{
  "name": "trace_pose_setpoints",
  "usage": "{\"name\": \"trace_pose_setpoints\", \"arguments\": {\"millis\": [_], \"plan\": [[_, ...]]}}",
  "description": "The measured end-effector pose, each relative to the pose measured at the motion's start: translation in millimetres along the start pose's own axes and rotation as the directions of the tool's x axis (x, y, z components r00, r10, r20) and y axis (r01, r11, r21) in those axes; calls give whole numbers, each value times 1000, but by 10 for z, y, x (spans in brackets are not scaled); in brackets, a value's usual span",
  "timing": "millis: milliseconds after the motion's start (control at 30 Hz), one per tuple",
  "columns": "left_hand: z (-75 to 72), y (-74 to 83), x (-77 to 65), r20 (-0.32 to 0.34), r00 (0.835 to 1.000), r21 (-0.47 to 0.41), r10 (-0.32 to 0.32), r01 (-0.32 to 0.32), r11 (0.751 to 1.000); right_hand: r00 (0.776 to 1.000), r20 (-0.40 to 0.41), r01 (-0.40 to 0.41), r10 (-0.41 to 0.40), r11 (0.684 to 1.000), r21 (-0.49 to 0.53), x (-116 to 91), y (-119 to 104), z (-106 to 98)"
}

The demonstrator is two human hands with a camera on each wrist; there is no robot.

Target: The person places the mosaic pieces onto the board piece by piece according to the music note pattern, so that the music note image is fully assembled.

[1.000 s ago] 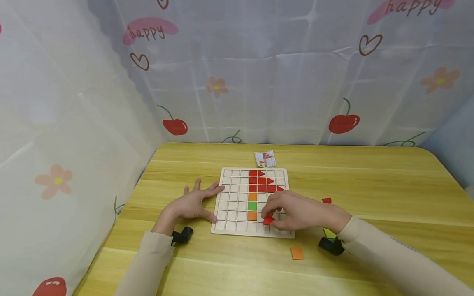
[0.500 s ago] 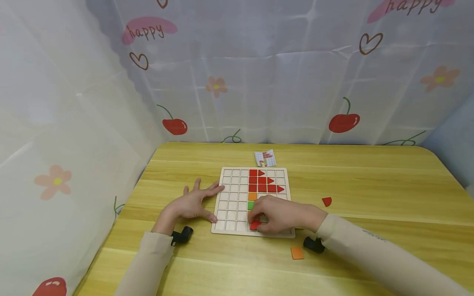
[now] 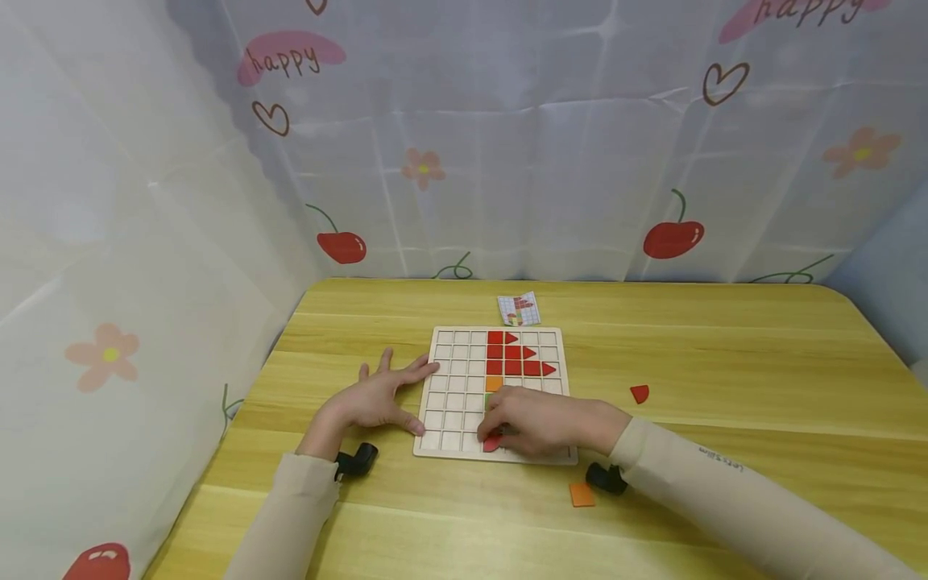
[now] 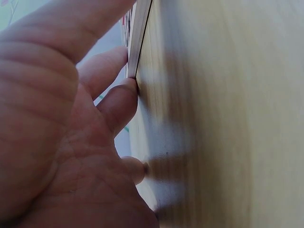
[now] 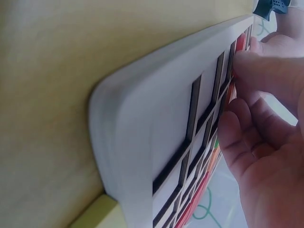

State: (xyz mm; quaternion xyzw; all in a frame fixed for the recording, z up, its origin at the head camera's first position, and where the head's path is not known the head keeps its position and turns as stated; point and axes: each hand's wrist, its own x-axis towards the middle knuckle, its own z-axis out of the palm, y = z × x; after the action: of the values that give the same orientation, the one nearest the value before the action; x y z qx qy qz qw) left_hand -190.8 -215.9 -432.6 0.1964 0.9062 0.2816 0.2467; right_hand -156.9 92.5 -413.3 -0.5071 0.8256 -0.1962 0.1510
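A wooden grid board [image 3: 453, 399] lies on the table. My left hand [image 3: 373, 399] has its fingers spread, with thumb and fingertips at the board's left edge; in the left wrist view the fingers meet its side. My right hand [image 3: 544, 420] pinches a red quarter-round tile [image 3: 491, 443] at the fourth cell of the nearest row. In the right wrist view the thumb lies right at this red tile [image 5: 241, 43]. Red squares and triangles [image 3: 513, 367] fill parts of the three far rows, with an orange square [image 3: 494, 384] below them. My right hand mostly covers a green tile.
Behind the board lies a small pattern card [image 3: 519, 308]. Another red quarter-round tile [image 3: 640, 394] is on the table to the right, and a loose orange square [image 3: 582, 495] lies in front. A yellow piece [image 5: 97, 213] sits beside the board's edge in the right wrist view.
My right hand has moved left and slightly nearer with the red quarter-round tile, bringing it to the fourth column of the nearest row. The left hand has stayed put.
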Motion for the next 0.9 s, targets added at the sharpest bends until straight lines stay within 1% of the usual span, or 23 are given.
{"name": "trace_pose_setpoints", "arguments": {"millis": [133,233,467,633,800,900], "plan": [[1,-3,5,0,1000,0,-1,1,1000,1000,3,-23,23,1000,20,3,7,-3],[0,4,2,2,1000,6,-8,8,1000,1000,-10,-28,28,999,27,3,18,3],[-4,15,-1,4,1000,-3,-11,11,1000,998,-55,-5,7,999,33,-42,51,-11],[1,18,6,4,1000,8,-7,7,1000,997,-71,-30,34,998,56,-132,93,-20],[5,13,4,0,1000,13,-7,7,1000,993,-103,-43,51,996,76,-270,141,-32],[2,2,1,-2,1000,12,-1,1,1000,991,-112,-70,79,994,87,-360,166,-55]]}}
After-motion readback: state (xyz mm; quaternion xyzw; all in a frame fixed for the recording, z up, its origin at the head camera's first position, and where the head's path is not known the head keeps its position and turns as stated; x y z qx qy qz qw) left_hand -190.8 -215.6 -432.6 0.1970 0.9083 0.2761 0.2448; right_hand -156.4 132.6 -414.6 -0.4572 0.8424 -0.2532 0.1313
